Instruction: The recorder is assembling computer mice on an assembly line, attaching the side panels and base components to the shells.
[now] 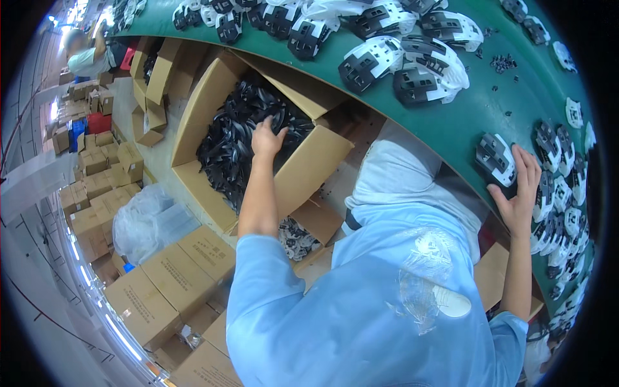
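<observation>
My left hand (pixel 265 138) reaches down into an open cardboard box (pixel 298 169), just over a heap of curved black plastic parts (pixel 233 132). Its thumb and fingers are apart, and I see nothing held in them. On the green tabletop (pixel 451 116), my right hand (pixel 521 193) has its thumb and fingers around the near and right edges of a black-and-white plastic shell (pixel 496 158). That shell lies close to the table's edge, black side toward the left.
Rows of similar shells (pixel 380 58) cover the table's far side, with more shells (pixel 560 200) at the right. Small black pieces (pixel 503 62) lie scattered between. Closed cartons (pixel 174 277) and a clear plastic bag (pixel 151 219) stand at the left. Another person (pixel 90 61) works at the far left.
</observation>
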The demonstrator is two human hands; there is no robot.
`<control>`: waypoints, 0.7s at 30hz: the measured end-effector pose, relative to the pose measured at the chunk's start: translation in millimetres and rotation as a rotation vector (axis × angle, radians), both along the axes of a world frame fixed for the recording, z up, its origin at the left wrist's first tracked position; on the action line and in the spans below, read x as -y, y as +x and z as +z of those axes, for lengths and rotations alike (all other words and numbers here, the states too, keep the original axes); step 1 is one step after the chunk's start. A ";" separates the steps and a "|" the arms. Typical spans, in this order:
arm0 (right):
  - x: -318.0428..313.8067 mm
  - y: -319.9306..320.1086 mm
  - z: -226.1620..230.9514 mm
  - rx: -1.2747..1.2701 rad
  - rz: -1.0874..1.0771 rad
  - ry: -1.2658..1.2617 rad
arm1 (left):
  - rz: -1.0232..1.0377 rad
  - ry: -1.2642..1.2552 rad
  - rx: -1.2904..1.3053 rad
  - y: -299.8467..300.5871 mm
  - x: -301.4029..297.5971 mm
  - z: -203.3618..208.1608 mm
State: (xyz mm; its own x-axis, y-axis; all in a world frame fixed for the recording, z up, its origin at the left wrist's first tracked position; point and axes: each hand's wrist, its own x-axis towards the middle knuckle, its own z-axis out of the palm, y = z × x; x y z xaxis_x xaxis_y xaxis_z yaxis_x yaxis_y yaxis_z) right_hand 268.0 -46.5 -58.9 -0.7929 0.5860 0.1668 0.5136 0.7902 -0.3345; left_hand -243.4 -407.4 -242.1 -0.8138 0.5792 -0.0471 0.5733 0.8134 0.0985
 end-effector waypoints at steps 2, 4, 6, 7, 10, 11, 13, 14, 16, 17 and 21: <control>0.2 3.7 0.8 0.024 -0.001 -0.003 | 0.044 -0.093 0.076 -3.5 -0.3 -6.9; -3.0 -1.8 1.8 0.021 0.025 -0.034 | -0.052 -0.130 -0.019 -31.0 10.4 -11.7; -5.1 0.4 10.3 -0.085 -0.003 -0.078 | -0.126 0.028 -0.025 -36.6 16.9 -4.7; -0.1 10.8 15.2 -0.186 -0.045 -0.124 | -0.096 0.058 0.148 -30.4 6.3 14.5; 27.1 23.6 49.1 -0.300 0.018 -0.006 | -0.095 0.135 0.904 36.8 -71.9 132.7; 34.6 -23.9 69.3 -0.283 0.242 -0.060 | -0.297 0.185 0.923 69.4 -79.1 173.2; 55.1 -84.3 69.8 -0.455 0.493 -0.322 | -0.516 0.128 1.142 143.9 -106.8 247.5; 59.7 -102.7 66.7 -0.544 0.580 -0.329 | -0.664 0.109 1.243 162.5 -123.5 262.7; 65.2 -102.0 40.3 -0.575 0.690 -0.236 | -0.762 0.194 1.487 193.2 -155.4 271.1; 62.4 -88.7 43.7 -0.574 0.666 -0.222 | -0.736 0.141 1.578 195.2 -168.8 278.0; 48.8 -33.4 46.8 -0.620 0.452 -0.224 | -1.028 -0.015 1.566 222.4 -225.4 265.6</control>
State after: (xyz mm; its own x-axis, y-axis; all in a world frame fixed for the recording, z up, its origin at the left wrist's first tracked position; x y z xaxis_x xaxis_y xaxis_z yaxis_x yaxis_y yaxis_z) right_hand 234.6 -95.4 -12.1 -0.7629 0.3020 0.5716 -0.1715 0.7579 -0.6294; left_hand -20.9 -181.9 23.4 0.5883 0.7436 -0.3177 0.1841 0.2594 0.9481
